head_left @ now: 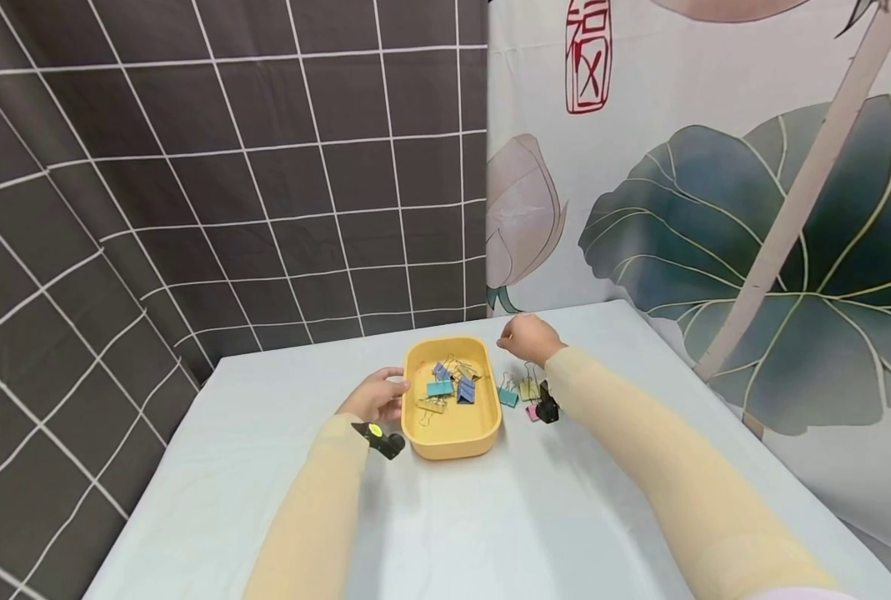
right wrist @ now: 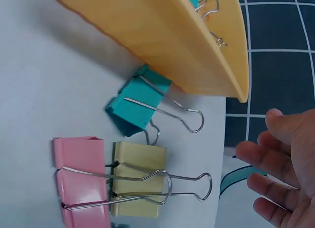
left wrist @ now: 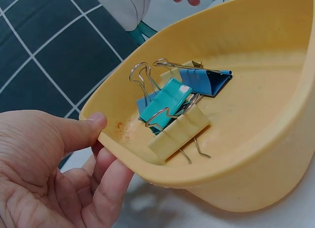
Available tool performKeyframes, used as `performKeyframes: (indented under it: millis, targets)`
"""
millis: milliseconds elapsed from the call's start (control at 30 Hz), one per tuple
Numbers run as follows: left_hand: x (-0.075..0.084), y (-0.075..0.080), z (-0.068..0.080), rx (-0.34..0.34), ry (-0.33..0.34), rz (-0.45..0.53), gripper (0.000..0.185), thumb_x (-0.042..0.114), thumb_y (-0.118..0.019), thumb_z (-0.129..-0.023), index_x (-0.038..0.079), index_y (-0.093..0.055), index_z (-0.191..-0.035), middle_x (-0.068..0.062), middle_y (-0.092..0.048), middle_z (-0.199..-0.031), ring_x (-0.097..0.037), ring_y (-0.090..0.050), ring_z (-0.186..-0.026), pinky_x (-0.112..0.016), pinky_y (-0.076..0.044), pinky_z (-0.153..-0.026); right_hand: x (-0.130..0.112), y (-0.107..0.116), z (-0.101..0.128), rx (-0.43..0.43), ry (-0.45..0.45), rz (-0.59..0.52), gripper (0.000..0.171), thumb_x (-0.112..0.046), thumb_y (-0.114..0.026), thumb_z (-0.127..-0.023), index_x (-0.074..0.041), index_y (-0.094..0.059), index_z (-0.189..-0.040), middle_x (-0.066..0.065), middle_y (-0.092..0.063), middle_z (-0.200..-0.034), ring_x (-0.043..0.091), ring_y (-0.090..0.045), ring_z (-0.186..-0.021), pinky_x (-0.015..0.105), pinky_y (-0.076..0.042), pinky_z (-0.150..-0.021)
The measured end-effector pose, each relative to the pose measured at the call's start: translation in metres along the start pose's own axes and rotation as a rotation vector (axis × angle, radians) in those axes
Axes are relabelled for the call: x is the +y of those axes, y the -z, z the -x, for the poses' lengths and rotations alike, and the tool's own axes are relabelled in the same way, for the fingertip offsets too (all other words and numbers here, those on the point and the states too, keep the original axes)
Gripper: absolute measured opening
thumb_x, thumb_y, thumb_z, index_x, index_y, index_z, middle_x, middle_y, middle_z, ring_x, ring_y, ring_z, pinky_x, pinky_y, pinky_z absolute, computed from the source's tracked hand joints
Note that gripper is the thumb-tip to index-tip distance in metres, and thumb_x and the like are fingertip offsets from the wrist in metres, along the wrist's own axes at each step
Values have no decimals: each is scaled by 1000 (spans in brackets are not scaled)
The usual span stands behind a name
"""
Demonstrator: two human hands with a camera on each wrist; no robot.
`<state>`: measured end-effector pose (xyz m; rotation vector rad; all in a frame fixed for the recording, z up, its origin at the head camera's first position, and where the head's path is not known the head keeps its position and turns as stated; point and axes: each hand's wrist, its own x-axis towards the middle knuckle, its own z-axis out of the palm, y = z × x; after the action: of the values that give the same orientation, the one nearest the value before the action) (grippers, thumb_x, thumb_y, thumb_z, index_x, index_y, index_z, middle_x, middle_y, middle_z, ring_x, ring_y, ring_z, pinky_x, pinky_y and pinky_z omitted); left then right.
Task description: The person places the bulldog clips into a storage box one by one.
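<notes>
My left hand (head_left: 376,395) holds the left side of a yellow plastic tray (head_left: 453,450), its thumb over the rim and fingers beneath in the left wrist view. Inside lie several binder clips: a teal clip (left wrist: 166,104), a pale yellow clip (left wrist: 183,132) and a blue clip (left wrist: 204,81) among them. To the right of the tray, my right hand (head_left: 533,338) hovers with loosely bent fingers and nothing in them. Below it on the table are a teal binder clip (right wrist: 142,97), a pale yellow one (right wrist: 140,154) and a pink one (right wrist: 82,183).
The tray stands on a table with a white cloth (head_left: 265,467). Behind it hangs a dark grid-patterned curtain (head_left: 302,200), with a lotus-printed cloth (head_left: 550,275) at the right. A black wrist camera (head_left: 546,404) sits by the right sleeve.
</notes>
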<state>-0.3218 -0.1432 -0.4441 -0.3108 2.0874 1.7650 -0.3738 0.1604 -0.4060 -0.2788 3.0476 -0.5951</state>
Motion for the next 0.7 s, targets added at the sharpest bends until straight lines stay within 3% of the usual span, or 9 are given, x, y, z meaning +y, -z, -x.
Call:
performKeyframes:
  millis: [133,700]
  targets:
    - [0,0,0,11,5,-2,47,10,-60,-102,12,-47,-147,-16,-63,-104,-11,-55,-63,-19,-52,-52,5,-4,-1,-51,18,-18,28,-27,-68,-98,-3,-75,-111,12,-74,-108,24,-70,-92,40,-60,-82]
    - [1,0,0,0,10,13,47,10,-59,-102,13,-47,-147,-17,-63,-109,-12,-56,-66,-20,-53,-54,12,-12,5,-224,66,-36,26,-26,-71,-97,-7,-75,-115,6,-73,-108,21,-67,-99,40,-57,-93]
